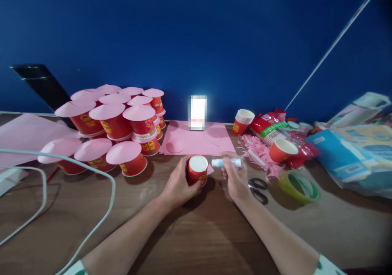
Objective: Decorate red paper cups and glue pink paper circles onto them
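Observation:
My left hand [180, 182] is wrapped round a red paper cup [196, 176] on the table, and the cup's white round end faces up. Just to the right, my right hand [236, 179] grips a white and pale blue glue stick [227, 163], held level with its narrower end toward the cup. A small gap separates the two. A bit of pink paper [210, 169] shows behind the cup. Black-handled scissors [259, 190] lie beside my right wrist, their blades largely hidden.
At left, red cups with pink paper cones [124, 152] stand in stacked rows, near a white cable [112, 193]. Pink sheets [196, 144] lie ahead under a bright, blurred-out upright thing [197, 112]. At right are stacked cups [243, 122], paper scraps [255, 152] and green tape [298, 187].

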### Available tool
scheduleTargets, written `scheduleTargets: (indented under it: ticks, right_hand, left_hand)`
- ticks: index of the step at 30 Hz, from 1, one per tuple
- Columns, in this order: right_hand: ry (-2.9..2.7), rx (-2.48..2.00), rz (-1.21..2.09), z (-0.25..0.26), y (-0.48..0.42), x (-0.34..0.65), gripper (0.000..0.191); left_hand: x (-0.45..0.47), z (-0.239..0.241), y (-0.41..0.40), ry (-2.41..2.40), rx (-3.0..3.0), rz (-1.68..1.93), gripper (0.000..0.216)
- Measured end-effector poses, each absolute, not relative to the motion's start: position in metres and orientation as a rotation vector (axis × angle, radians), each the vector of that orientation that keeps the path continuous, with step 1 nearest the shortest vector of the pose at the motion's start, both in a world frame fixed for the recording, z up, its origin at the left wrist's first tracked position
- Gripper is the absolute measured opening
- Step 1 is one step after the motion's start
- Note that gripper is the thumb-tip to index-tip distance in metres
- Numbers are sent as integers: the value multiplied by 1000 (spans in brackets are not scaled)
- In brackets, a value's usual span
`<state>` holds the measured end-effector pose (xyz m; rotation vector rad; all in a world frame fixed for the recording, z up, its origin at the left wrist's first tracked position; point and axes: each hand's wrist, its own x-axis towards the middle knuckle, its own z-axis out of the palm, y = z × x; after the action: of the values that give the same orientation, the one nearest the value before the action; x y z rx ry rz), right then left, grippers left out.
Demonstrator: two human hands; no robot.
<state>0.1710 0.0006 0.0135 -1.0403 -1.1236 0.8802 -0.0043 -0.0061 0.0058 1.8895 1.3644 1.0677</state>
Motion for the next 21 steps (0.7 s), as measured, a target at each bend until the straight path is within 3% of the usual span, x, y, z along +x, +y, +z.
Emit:
scheduleTargets:
  ticks: [4,9,21]
  right_hand:
    - [-1210,-1024,890,16,-2,172,27]
    - [-1510,-1035,758,26,-13,171,14]
    - [-1622,-1121,539,28,-17,168,8]
  left_hand:
    - [-5,6,-4,1355,1915,1129,56]
    - [-6,6,-3,1402,1898,1153,51]
    - [-7,3,-4,1522,1863,1147,60]
